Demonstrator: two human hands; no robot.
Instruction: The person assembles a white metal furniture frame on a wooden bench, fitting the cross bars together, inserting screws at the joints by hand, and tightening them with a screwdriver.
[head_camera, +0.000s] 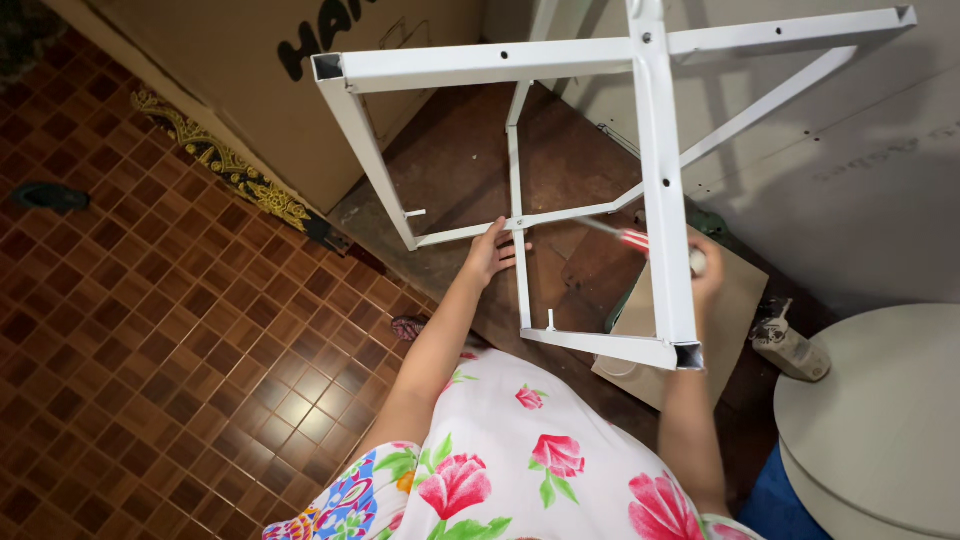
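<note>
A white square-tube metal frame (662, 180) was seen held up over the floor, its upper members cut off by the top edge of the view. The left hand (490, 252) was laid against the thin lower crossbar of the frame, near the joint where two slender bars met, with the fingers spread along the metal; whether they wrapped fully round the bar could not be made out. The right hand (706, 268) was largely hidden behind the thick upright tube nearest the camera, so only part of it was seen. It was closed round the handle of a screwdriver (625, 238), red and white striped, whose shaft was pointed toward the joint beside the left hand; the tip was too thin and blurred for contact to be judged. The two hands were kept apart, on either side of the upright tube.

A floral garment (520, 470) was seen at the bottom edge. Brown patterned floor tiles (180, 330) were spread to the left, and a cardboard box (250, 70) was partly cropped at the top. A flat brown board (735, 300) lay under the frame, a small bottle (790, 345) was seen beside it, and a round white panel (880, 420) was cut off at the lower right.
</note>
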